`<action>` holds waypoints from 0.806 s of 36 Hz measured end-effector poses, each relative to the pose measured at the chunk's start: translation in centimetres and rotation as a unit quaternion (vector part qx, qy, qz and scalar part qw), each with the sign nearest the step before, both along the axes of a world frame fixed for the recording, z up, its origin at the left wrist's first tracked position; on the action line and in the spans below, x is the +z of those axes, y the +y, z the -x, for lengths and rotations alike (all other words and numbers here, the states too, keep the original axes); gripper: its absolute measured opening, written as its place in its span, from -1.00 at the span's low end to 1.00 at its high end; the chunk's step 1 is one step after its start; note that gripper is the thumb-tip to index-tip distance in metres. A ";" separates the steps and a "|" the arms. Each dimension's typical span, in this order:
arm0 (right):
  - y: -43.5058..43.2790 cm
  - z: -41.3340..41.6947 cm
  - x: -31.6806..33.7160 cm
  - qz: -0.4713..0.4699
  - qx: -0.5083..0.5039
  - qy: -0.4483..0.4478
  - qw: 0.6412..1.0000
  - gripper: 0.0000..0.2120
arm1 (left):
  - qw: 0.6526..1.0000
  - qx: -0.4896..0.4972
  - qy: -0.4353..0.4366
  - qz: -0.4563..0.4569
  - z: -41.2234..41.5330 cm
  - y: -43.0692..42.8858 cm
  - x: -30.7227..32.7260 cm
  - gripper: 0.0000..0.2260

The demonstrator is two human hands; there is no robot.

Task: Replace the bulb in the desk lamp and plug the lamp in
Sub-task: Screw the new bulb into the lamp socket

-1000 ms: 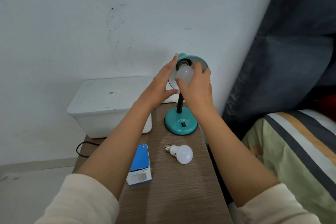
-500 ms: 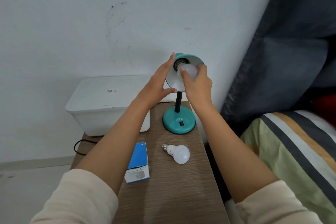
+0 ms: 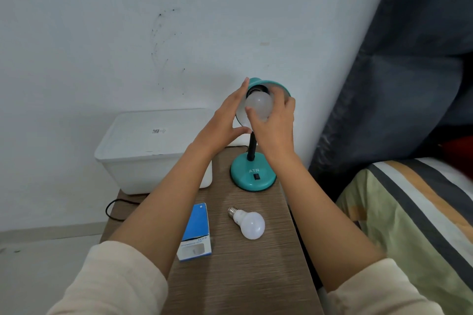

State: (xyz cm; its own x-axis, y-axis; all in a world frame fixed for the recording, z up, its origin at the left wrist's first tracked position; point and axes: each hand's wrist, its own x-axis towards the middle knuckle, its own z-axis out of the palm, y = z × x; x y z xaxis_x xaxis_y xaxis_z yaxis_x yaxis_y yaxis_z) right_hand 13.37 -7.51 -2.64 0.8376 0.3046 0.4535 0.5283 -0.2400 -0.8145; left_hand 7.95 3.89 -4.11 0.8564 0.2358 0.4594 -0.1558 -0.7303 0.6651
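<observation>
Twisting the bulb (image 3: 258, 106) into the socket, I reckon. My right hand (image 3: 275, 123) has turned round it since a second ago, curled tight on the glass; left hand (image 3: 222, 125) flat-fingered against the lamp (image 3: 266, 83) shade (just steadying); other bulb (image 3: 249, 224) lies on the table (image 3: 243, 276) — plugging in comes later.

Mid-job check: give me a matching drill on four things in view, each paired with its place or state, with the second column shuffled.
Things:
1 upper bulb
2 lower bulb
3 blue carton
4 white bin

Places:
A on its side, in front of the lamp base
B at the wall, left of the lamp base
C gripped by the right hand at the shade
D flat on the table, left of the lower bulb

Pairs: 1-C; 2-A; 3-D; 4-B
</observation>
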 end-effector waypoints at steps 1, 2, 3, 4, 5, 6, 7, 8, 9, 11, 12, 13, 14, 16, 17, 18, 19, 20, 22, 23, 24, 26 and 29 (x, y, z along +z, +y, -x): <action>-0.1 0.1 0.0 0.007 -0.001 -0.007 1.000 -0.52 | 1.000 0.001 0.001 0.003 0.0 0.0 0.0 -0.10; -0.2 0.0 0.0 0.010 -0.005 -0.002 1.000 -0.54 | 1.000 0.002 0.003 0.004 0.0 0.1 0.0 -0.10; -0.3 0.1 0.0 0.009 -0.011 0.009 1.000 -0.55 | 1.000 0.004 0.004 0.002 0.0 0.1 0.0 -0.10; -0.3 0.0 0.1 0.006 -0.017 0.026 1.000 -0.55 | 1.000 0.005 0.005 0.000 0.0 0.1 0.0 -0.10; -0.4 -0.1 0.2 0.002 -0.019 0.042 0.999 -0.55 | 1.000 0.005 0.006 -0.001 0.0 0.1 0.0 -0.10; -0.5 -0.2 0.2 0.000 -0.015 0.056 0.998 -0.53 | 1.000 0.003 0.007 -0.002 0.0 0.1 0.0 -0.10; -0.5 -0.1 0.3 0.002 -0.007 0.062 0.998 -0.51 | 1.000 0.001 0.007 -0.003 0.0 0.0 0.0 -0.10; -0.5 0.0 0.3 0.010 0.002 0.060 0.998 -0.49 | 1.000 0.000 0.006 -0.004 0.0 0.0 0.0 -0.11; -0.5 0.1 0.3 0.019 0.009 0.047 0.999 -0.47 | 1.000 0.001 0.005 -0.004 0.0 0.0 -0.1 -0.11; -0.5 0.0 -0.1 0.033 0.007 0.025 0.999 -0.45 | 1.000 0.003 0.004 -0.002 0.1 0.1 -0.1 -0.12; -0.5 -0.1 -0.2 0.036 -0.002 0.027 0.999 -0.45 | 1.000 0.005 0.005 -0.001 0.1 0.1 -0.1 -0.12; -0.6 -0.2 -0.2 0.038 -0.011 0.035 0.999 -0.45 | 1.000 0.005 0.005 -0.001 0.1 0.1 -0.1 -0.11; -0.5 -0.3 -0.2 0.038 -0.016 0.048 0.998 -0.44 | 1.000 0.006 0.006 -0.002 0.1 0.1 0.0 -0.10; -0.4 -0.2 0.0 0.029 -0.018 0.056 0.998 -0.44 | 1.000 0.005 0.006 -0.003 0.0 0.0 0.0 -0.10; -0.4 -0.1 0.0 0.024 -0.014 0.039 0.999 -0.45 | 1.000 0.005 0.006 -0.003 0.0 0.0 0.0 -0.10; -0.3 0.0 0.0 0.025 -0.010 0.006 1.000 -0.45 | 1.000 0.005 0.005 -0.002 0.0 0.0 -0.1 -0.11; -0.3 0.1 0.0 0.040 -0.006 -0.030 0.999 -0.46 | 1.000 0.006 0.005 0.000 0.0 0.0 -0.1 -0.11; -0.3 0.1 -0.1 0.062 -0.004 -0.055 0.997 -0.47 | 1.000 0.008 0.004 0.001 0.0 0.1 -0.2 -0.12; -0.3 0.0 0.0 0.096 -0.009 -0.070 0.993 -0.50 | 1.000 0.010 0.006 0.003 0.0 0.2 -0.2 -0.11; -0.3 -0.1 0.2 0.097 -0.013 -0.065 0.993 -0.50 | 1.000 0.010 0.008 0.003 0.0 0.2 -0.2 -0.11; -0.3 -0.2 0.3 0.092 -0.018 -0.057 0.994 -0.51 | 1.000 0.008 0.009 0.003 0.0 0.2 -0.2 -0.10; -0.2 -0.2 0.7 0.084 -0.025 -0.036 0.996 -0.50 | 1.000 0.003 0.007 0.003 0.0 0.1 -0.1 -0.09; 0.1 -0.3 1.1 0.051 -0.026 0.043 0.997 -0.49 | 1.000 -0.001 0.005 0.007 -0.1 0.1 -0.1 -0.09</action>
State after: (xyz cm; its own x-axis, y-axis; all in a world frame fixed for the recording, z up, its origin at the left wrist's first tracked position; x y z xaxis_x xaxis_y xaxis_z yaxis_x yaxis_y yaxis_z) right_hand 13.63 -7.44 -1.53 0.8877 0.3001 0.3490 0.4428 -0.3491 -0.8259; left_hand 8.01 3.96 -4.21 0.8610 0.2403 0.4481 -0.1511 -0.7205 0.6768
